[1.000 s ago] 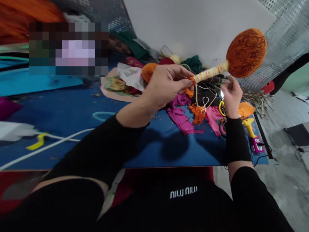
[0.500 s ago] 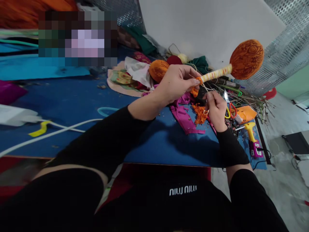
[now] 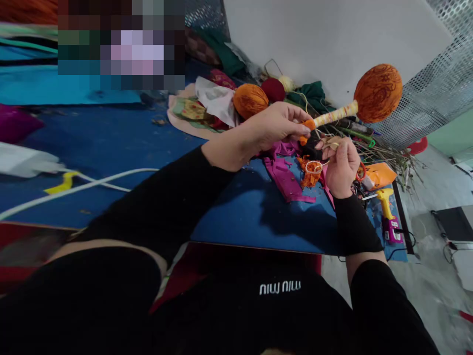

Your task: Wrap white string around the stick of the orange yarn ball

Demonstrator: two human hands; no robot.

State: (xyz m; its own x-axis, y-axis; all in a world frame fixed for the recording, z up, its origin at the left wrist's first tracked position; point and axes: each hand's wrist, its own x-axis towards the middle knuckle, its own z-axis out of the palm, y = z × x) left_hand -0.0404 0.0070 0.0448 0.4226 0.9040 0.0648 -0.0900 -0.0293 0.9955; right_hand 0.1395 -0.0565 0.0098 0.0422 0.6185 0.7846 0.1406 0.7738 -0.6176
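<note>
Fingers [image 3: 301, 128] of your left hand [image 3: 275, 127] pinch the orange end of the wrapped stick [image 3: 335, 115], up above the blue table [image 3: 236, 214]. A fat orange top [image 3: 379, 92] is on the stick's right end. Your right hand [image 3: 342, 167] is just below the stick, its fingers curled in; what it pinches is too small to tell. Pink cloth [image 3: 283, 180] and a loop of white string [image 3: 314, 166] lie below the stick. Left of it sits an orange ball [image 3: 250, 100], and a yellow glue gun [image 3: 386, 202] lies below, to its right.
</note>
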